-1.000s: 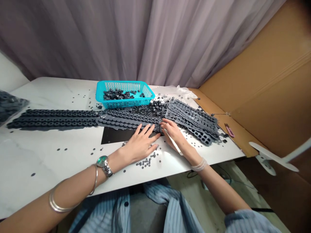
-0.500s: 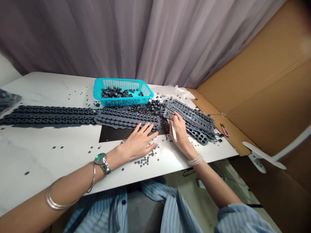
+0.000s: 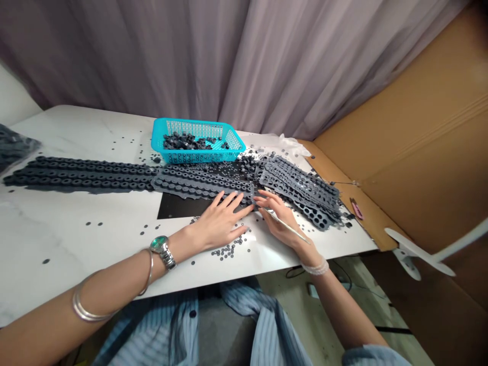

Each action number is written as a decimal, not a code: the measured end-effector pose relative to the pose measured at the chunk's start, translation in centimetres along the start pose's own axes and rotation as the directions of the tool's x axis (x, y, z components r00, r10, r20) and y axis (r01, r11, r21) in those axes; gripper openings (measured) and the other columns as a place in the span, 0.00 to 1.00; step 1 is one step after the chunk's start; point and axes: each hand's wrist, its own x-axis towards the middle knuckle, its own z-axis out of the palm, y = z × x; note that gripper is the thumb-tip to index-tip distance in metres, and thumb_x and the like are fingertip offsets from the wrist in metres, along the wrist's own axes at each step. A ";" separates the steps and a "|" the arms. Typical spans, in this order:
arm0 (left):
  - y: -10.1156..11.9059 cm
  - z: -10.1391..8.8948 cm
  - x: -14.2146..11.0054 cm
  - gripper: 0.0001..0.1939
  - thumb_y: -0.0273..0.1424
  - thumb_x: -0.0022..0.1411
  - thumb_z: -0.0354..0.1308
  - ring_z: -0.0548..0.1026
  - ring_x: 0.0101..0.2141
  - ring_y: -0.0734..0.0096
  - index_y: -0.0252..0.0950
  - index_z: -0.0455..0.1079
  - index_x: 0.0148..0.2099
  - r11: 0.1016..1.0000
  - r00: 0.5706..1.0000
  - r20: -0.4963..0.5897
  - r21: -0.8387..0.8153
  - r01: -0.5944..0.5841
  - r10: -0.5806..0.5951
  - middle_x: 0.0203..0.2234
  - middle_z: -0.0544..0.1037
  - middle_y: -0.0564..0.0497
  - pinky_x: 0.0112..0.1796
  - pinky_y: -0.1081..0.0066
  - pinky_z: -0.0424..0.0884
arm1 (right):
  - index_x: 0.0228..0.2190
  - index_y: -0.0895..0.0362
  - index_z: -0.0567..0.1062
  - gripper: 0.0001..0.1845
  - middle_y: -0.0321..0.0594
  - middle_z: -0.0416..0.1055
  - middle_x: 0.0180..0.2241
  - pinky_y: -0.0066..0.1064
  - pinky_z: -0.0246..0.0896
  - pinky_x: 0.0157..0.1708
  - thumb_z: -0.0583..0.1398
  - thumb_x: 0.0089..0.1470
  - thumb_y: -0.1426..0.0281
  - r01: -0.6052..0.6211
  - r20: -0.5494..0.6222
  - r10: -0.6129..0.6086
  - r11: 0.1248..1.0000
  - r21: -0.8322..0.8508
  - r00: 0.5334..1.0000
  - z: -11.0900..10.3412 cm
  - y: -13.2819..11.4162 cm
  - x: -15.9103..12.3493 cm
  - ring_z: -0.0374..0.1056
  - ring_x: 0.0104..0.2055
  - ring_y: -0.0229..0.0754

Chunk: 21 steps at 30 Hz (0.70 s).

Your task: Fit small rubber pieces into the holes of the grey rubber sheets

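Observation:
My left hand (image 3: 219,222) lies flat with its fingers spread over the right end of a dark grey moulded rubber sheet (image 3: 190,184) with rows of round raised rings. A slim white pen-like tool (image 3: 287,227) rests in my right hand (image 3: 280,218), its back end pointing toward my wrist. My right fingertips are at the sheet's right edge, close to my left fingers. The tool's tip is hidden there, so its kind cannot be made out. Beneath the sheet is a black mat (image 3: 173,208).
Behind the sheet stands a turquoise basket (image 3: 202,156) with small black rubber pieces. More moulded sheets (image 3: 80,175) stretch left, and a pile of punched sheets (image 3: 305,188) lies right. Small black discs (image 3: 224,251) are scattered about. A pink cutter (image 3: 356,208) lies on cardboard.
My right hand has moved from the pile's left edge down and left to the sheet's right edge, with the white tool now tilted lower. My left hand stays in place.

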 end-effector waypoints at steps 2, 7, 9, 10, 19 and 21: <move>0.0 0.0 0.0 0.30 0.46 0.69 0.45 0.51 0.66 0.49 0.39 0.54 0.68 1.000 1.000 0.002 0.004 -0.002 0.002 0.67 0.54 0.37 0.62 0.46 0.48 | 0.41 0.53 0.71 0.08 0.49 0.68 0.55 0.49 0.67 0.55 0.53 0.63 0.68 0.030 0.008 -0.030 0.999 -0.018 1.000 0.1 -0.1 0.1 0.65 0.59 0.50; 0.0 0.0 0.0 0.30 0.46 0.69 0.45 0.51 0.66 0.48 0.36 0.58 0.66 1.000 1.000 0.003 0.013 -0.005 0.005 0.67 0.54 0.36 0.62 0.46 0.47 | 0.40 0.54 0.72 0.08 0.50 0.70 0.54 0.49 0.66 0.55 0.53 0.63 0.68 0.064 0.039 -0.061 0.994 -0.092 0.997 0.0 -0.5 0.3 0.64 0.60 0.51; 0.0 0.1 0.0 0.30 0.46 0.68 0.45 0.51 0.66 0.49 0.36 0.58 0.66 1.000 1.000 -0.001 0.009 -0.005 0.005 0.67 0.54 0.37 0.62 0.46 0.47 | 0.40 0.54 0.73 0.09 0.50 0.70 0.54 0.50 0.66 0.55 0.53 0.63 0.69 0.074 0.050 -0.068 0.991 -0.112 0.996 0.2 -0.3 0.2 0.64 0.60 0.51; 0.0 0.1 0.0 0.30 0.46 0.69 0.45 0.51 0.66 0.49 0.36 0.58 0.66 1.000 1.000 -0.003 0.007 -0.005 0.005 0.67 0.54 0.37 0.62 0.46 0.47 | 0.41 0.54 0.73 0.09 0.50 0.70 0.54 0.49 0.66 0.55 0.53 0.63 0.69 0.080 0.053 -0.074 0.989 -0.122 0.996 0.3 0.0 0.1 0.64 0.59 0.51; -0.2 0.3 0.1 0.29 0.46 0.68 0.46 0.52 0.66 0.51 0.38 0.59 0.66 1.000 1.000 -0.020 -0.020 0.005 -0.005 0.66 0.56 0.38 0.63 0.48 0.46 | 0.47 0.52 0.69 0.12 0.49 0.68 0.56 0.52 0.63 0.57 0.50 0.64 0.70 0.209 0.037 -0.206 0.953 -0.217 0.978 1.6 2.1 0.5 0.58 0.64 0.51; -0.3 0.4 0.1 0.28 0.46 0.68 0.45 0.51 0.66 0.52 0.39 0.60 0.65 0.999 1.000 -0.022 -0.032 0.010 -0.011 0.66 0.56 0.39 0.63 0.48 0.45 | 0.48 0.52 0.68 0.14 0.50 0.65 0.58 0.53 0.61 0.59 0.48 0.65 0.70 0.138 -0.051 -0.153 0.965 -0.221 0.987 1.4 2.3 0.8 0.56 0.65 0.50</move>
